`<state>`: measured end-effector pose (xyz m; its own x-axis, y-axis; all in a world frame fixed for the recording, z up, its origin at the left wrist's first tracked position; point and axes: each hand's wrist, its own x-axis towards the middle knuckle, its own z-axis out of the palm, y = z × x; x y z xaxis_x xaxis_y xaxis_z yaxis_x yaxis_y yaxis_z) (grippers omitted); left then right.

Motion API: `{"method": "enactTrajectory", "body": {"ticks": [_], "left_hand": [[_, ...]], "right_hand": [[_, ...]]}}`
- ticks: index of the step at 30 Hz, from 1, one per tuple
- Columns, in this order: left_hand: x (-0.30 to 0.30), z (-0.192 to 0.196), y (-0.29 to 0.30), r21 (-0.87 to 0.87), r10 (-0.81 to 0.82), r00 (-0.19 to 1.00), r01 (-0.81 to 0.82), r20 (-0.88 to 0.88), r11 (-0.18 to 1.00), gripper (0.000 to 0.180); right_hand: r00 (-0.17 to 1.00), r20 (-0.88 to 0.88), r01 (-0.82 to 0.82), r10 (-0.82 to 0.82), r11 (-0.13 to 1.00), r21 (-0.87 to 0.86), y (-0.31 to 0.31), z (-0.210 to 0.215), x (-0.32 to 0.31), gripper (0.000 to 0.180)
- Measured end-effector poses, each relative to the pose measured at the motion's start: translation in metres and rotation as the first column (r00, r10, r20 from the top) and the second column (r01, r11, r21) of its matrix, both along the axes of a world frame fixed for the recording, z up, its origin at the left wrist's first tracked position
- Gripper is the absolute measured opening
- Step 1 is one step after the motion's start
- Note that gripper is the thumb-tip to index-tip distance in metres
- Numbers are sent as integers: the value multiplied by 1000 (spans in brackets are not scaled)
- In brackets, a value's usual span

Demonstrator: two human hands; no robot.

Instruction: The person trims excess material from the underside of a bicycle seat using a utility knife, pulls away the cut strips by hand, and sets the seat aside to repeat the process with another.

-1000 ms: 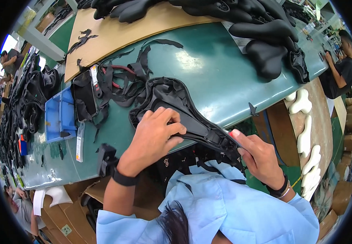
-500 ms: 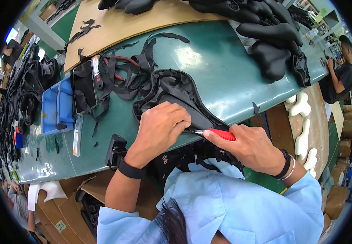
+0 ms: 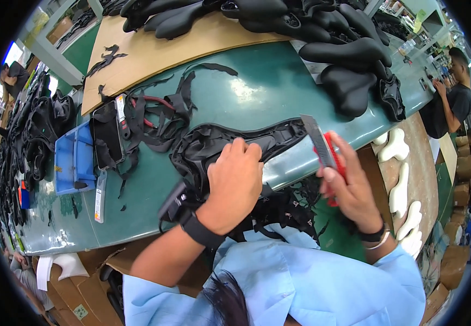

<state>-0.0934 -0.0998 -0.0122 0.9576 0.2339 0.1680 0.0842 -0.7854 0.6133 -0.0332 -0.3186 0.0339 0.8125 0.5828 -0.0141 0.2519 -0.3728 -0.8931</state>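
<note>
An upturned black bicycle saddle lies near the table's front edge, its hollow underside showing with dark cover material folded in around the rim. My left hand is closed on its near rim, fingers curled over the edge; the fingertips are partly hidden. Right of the saddle's narrow end, my right hand grips a red utility knife in the air. Its blade is out and points up and away, apart from the saddle. A small black device sits beside my left wrist.
Black trimmed strips lie behind the saddle with red-handled pliers. To the left are a blue bin, a black tray and a blade case. Saddles crowd the back right; a person stands far right.
My right hand has pulled the knife off the saddle, moving right and raising the blade. The saddle has turned, its narrow end now pointing right and away; my left hand has shifted slightly right.
</note>
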Motion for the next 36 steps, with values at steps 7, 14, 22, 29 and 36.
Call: {"method": "enactTrajectory", "body": {"ticks": [7,14,22,29,36], "left_hand": [[44,-15,36,-235,-326,945,310,-32,921,18],[44,-17,38,-584,-196,980,166,11,795,14],[36,-16,41,-745,-131,991,117,40,657,12],[44,-18,34,-740,-100,995,51,-23,671,11],[45,-21,37,-905,-55,996,90,74,415,9]], "right_hand": [[901,-420,173,-107,977,122,29,-32,-22,58],[888,-459,-77,33,994,-77,54,-23,-24,56],[986,-158,-110,57,932,-346,58,-13,-48,56],[843,-537,-5,-40,997,-83,62,-8,-27,55],[952,152,-149,267,833,-532,67,-8,-56,60]]}}
